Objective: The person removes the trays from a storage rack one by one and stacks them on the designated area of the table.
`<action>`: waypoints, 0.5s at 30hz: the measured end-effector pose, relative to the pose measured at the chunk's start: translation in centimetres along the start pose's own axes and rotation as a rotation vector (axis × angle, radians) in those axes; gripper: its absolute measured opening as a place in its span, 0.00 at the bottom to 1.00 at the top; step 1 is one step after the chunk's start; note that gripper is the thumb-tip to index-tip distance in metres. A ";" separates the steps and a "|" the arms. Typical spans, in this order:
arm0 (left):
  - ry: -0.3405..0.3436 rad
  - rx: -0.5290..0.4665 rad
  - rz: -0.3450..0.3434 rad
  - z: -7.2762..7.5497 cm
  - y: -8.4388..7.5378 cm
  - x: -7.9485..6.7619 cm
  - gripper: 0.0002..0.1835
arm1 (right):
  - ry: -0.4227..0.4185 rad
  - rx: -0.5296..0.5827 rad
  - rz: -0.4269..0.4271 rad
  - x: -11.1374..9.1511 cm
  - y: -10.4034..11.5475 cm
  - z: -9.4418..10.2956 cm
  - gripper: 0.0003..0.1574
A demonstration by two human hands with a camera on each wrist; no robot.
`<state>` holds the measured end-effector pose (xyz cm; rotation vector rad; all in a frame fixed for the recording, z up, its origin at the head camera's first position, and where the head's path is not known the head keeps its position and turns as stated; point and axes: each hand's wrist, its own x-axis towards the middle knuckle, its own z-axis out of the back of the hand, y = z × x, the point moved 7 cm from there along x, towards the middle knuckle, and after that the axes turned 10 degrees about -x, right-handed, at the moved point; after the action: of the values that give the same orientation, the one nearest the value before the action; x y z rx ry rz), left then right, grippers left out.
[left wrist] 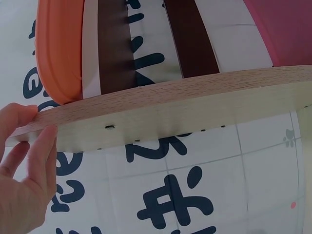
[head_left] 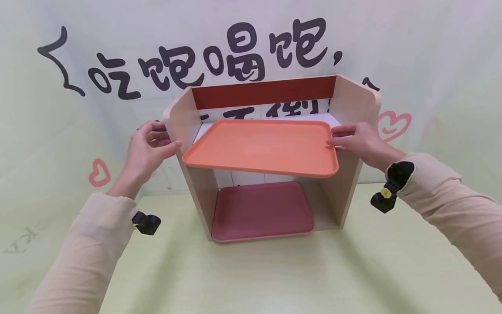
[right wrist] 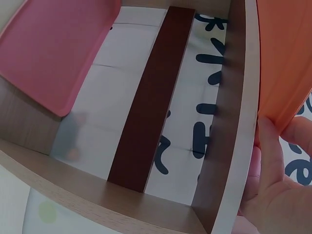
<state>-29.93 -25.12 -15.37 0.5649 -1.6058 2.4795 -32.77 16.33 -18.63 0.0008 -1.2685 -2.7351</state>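
Note:
A small wooden shelf unit (head_left: 351, 93) stands on the table against a printed cloth. An orange tray (head_left: 259, 146) lies over its upper level, the front edge jutting out past the side panels. My right hand (head_left: 358, 141) pinches the tray's right edge between thumb and fingers, as the right wrist view also shows. At the unit's left side panel (left wrist: 195, 92), my left hand (head_left: 147, 150) holds the front edge, thumb on one face and fingers on the other. On the lower level rests a dark pink tray (head_left: 262, 211), lying flat towards the left side.
Dark red slats (head_left: 266, 92) cross the back of the unit. The pale green table (head_left: 251, 279) spreads out in front. Behind hangs a light cloth (head_left: 439, 78) with large black characters and pink hearts. Small black cameras (head_left: 147, 223) are strapped to both wrists.

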 end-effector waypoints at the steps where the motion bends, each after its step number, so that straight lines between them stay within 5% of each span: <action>1: 0.000 0.002 0.000 0.0 0.0 0.0 0.29 | -0.001 0.003 0.002 0.0 0.0 0.0 0.36; 15: -0.004 -0.001 0.006 0.0 0.1 -0.1 0.30 | -0.043 0.046 0.006 -1.2 -0.3 0.1 0.36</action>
<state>-29.91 -25.12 -15.52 0.5657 -1.6119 2.4836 -31.65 16.68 -18.84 -0.0576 -1.3404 -2.7147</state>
